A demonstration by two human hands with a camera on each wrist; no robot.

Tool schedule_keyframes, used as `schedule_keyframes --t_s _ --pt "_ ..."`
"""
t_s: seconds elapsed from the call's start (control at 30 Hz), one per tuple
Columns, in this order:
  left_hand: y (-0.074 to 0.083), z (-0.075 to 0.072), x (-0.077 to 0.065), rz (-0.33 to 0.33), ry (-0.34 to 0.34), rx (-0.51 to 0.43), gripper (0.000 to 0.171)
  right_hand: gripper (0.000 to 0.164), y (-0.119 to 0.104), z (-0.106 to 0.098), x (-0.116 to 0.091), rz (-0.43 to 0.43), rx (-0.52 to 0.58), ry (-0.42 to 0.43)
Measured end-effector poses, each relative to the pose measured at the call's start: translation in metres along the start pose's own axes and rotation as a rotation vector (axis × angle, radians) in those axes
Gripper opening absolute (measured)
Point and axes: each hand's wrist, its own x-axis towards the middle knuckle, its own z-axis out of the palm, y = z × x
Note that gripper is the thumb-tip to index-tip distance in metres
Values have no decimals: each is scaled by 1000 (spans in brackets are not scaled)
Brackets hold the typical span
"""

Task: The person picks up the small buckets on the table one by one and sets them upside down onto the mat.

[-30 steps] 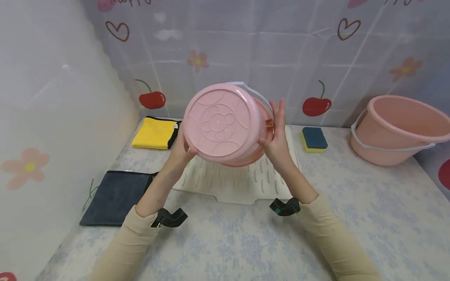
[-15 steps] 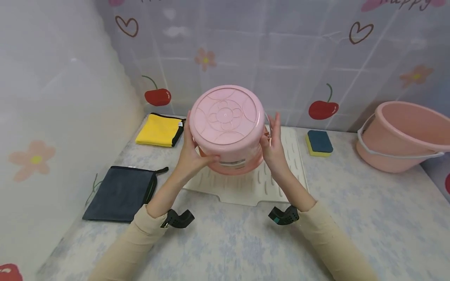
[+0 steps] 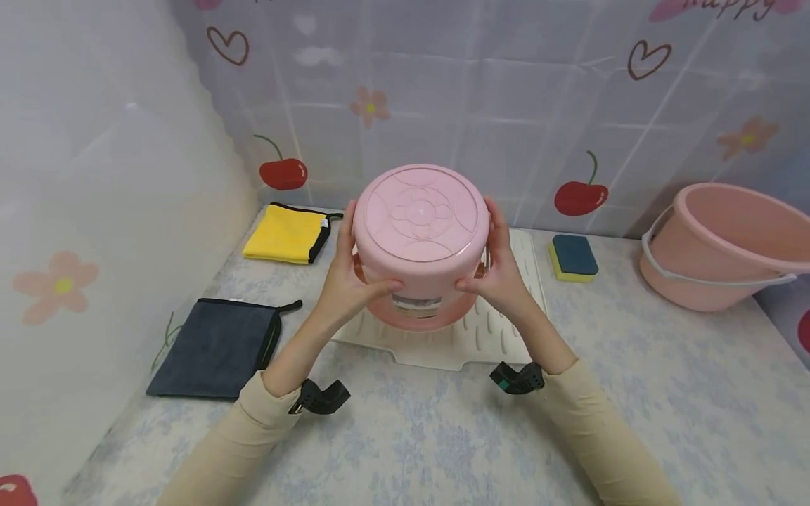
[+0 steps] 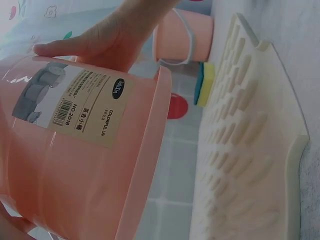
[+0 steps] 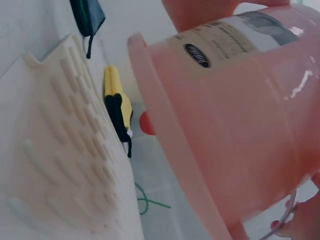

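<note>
A small pink bucket (image 3: 420, 218) is upside down over the cream ridged drying mat (image 3: 436, 351), its flower-patterned base facing up. My left hand (image 3: 344, 284) grips its left side and my right hand (image 3: 503, 277) its right, both thumbs across the near wall. In the left wrist view, a paper label (image 4: 75, 100) shows on the bucket's wall, and a gap lies between the rim (image 4: 145, 165) and the mat. Most of the fingers are hidden behind the bucket.
On the right stands a larger pink bucket (image 3: 702, 246) with a white handle. A blue and yellow sponge (image 3: 574, 256) lies right of the mat. On the left are a folded yellow cloth (image 3: 285, 235) and a dark grey cloth (image 3: 215, 351). A printed curtain (image 3: 455, 105) hangs behind.
The bucket has tipped from base-toward-me to base-up, shifting slightly right and lower. My left thumb has come round onto the near wall, and my right thumb too, its raised fingers now against the side.
</note>
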Motion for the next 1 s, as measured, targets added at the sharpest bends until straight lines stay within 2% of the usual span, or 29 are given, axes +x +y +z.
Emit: schedule_keyframes --t_s 0.1,0.3,0.5,0.7,0.87,1.0 --pt "1 -4 -1 -25 -13 17 124 124 3 0 1 -48 25 -28" --pt "-12 -16 6 -123 -35 49 123 122 19 7 8 19 29 -74" --pt "-40 -28 30 -158 -47 84 127 124 43 6 38 122 45 -119" --pt "-62 -55 58 -187 -78 149 127 122 63 19 69 201 132 -139" --pt "-76 -67 79 -218 -99 114 127 117 75 21 92 260 146 -155" --pt "-80 -69 86 -203 -101 47 124 110 86 24 103 275 118 -141"
